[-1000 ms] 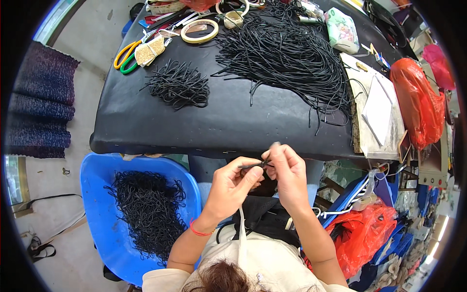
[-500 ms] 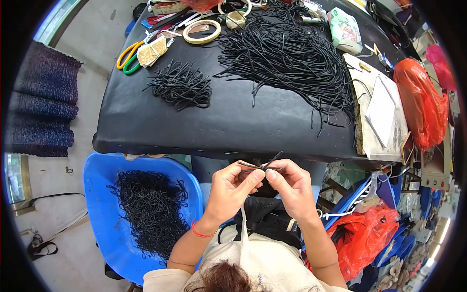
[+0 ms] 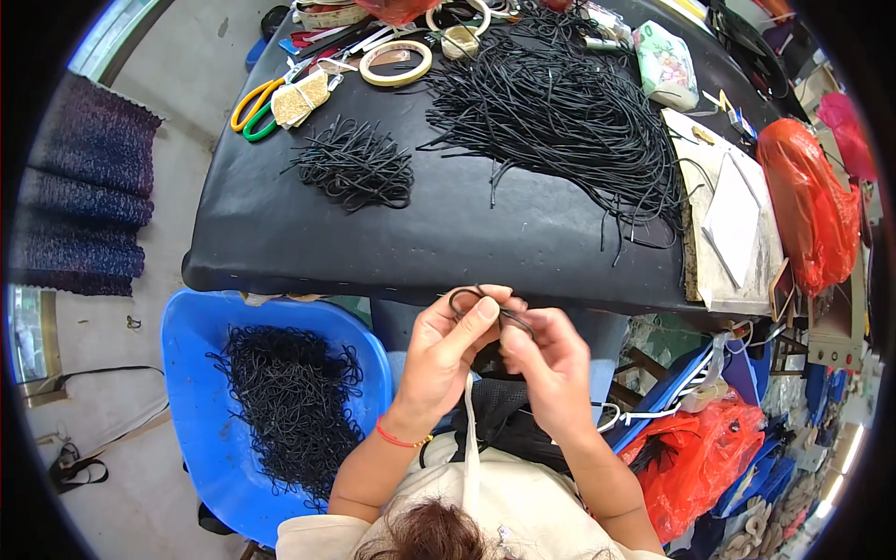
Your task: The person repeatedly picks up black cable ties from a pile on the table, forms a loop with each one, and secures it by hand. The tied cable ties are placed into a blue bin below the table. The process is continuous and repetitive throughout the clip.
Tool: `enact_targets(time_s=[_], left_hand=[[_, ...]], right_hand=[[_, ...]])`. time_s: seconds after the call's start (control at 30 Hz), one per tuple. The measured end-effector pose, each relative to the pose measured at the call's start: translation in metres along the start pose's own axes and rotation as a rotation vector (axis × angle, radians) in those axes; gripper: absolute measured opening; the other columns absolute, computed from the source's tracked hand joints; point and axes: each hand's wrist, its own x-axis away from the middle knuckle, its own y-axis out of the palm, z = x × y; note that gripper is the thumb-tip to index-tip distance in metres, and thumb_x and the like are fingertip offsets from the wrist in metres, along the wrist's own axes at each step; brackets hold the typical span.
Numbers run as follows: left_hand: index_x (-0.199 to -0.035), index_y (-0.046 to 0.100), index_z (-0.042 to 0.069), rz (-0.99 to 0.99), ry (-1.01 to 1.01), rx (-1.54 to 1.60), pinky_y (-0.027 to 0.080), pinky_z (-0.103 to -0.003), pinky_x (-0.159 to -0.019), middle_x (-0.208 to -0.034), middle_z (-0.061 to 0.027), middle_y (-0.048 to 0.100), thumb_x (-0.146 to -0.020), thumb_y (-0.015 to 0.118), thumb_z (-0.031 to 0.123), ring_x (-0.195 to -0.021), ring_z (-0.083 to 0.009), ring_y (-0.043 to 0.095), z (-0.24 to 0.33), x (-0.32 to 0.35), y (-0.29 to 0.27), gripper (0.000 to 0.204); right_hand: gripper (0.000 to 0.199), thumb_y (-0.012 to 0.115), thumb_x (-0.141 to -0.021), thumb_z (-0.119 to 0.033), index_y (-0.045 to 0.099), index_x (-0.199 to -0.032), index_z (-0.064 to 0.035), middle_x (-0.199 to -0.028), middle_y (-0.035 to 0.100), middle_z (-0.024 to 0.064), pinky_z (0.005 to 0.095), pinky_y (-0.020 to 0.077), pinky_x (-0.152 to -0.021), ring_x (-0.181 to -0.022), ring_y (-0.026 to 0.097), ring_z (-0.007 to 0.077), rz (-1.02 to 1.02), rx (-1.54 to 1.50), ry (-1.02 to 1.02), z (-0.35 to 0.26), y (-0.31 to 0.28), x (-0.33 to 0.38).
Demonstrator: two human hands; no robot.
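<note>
In front of the table edge, my left hand [image 3: 439, 355] pinches a thin black cord [image 3: 520, 323] between thumb and fingers. The cord curves in a small loop over the left fingertips and runs across to my right hand [image 3: 553, 362], whose thumb and fingers are closed on it. The fingers partly hide where the cord crosses itself. On the black-covered table [image 3: 448, 247] lie a small heap of short, knotted-looking black cords [image 3: 355, 166] and a large spread of long black cords [image 3: 569, 126].
At my left stands a blue tub [image 3: 210, 429] with a tangled mass of black cord loops [image 3: 289, 401]. Scissors [image 3: 254, 110], a tape roll [image 3: 396, 62] and a tissue pack [image 3: 665, 65] lie on the table. Red plastic bags [image 3: 807, 210] are at the right.
The crossed cord ends between my fingertips have become a loop over the left fingers. My right hand has shifted slightly down and away from the left thumb.
</note>
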Motion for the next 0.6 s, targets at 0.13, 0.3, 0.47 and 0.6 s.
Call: enact_targets(time_s=[0.13,0.3,0.47,0.6], left_hand=[[-0.095,0.062,0.0,-0.075,-0.028,-0.276,0.05,-0.026,-0.072,-0.085,-0.0074,0.064,-0.088,0.057,0.013,-0.078,-0.0137,0.061,0.01,0.002,0.0,0.015],[-0.09,0.063,-0.002,-0.15,-0.051,-0.415,0.051,-0.026,-0.069,-0.083,-0.0064,0.064,-0.088,0.057,0.011,-0.074,-0.0124,0.061,0.01,0.006,0.0,0.015],[-0.093,0.063,-0.003,-0.135,-0.143,-0.4,0.051,-0.027,-0.069,-0.086,-0.0075,0.064,-0.087,0.058,0.011,-0.073,-0.0139,0.062,0.013,0.009,0.001,0.016],[-0.095,0.063,-0.002,-0.149,-0.155,-0.364,0.051,-0.026,-0.069,-0.086,-0.0068,0.064,-0.088,0.058,0.012,-0.075,-0.0126,0.061,0.012,0.01,0.004,0.017]], right_hand=[[0.018,0.057,-0.087,-0.008,0.053,-0.103,0.0013,-0.09,0.054,0.0019,0.0216,0.0444,-0.074,-0.079,0.053,0.0073,0.057,0.22,-0.138,-0.015,-0.012,-0.008],[0.016,0.055,-0.09,-0.015,0.059,-0.093,0.0005,-0.083,0.058,0.0045,0.0205,0.0447,-0.055,-0.068,0.053,0.0064,-0.181,0.103,0.067,-0.016,-0.009,-0.023],[0.023,0.053,-0.091,-0.022,0.058,-0.084,-0.0013,-0.068,0.055,0.0015,0.0193,0.0409,-0.048,-0.054,0.047,0.005,-0.117,-0.089,0.206,-0.013,-0.008,-0.024],[0.026,0.051,-0.092,-0.025,0.058,-0.082,-0.0022,-0.064,0.051,0.0001,0.019,0.0393,-0.046,-0.05,0.043,0.0045,-0.096,-0.093,0.24,-0.011,-0.011,-0.027]])
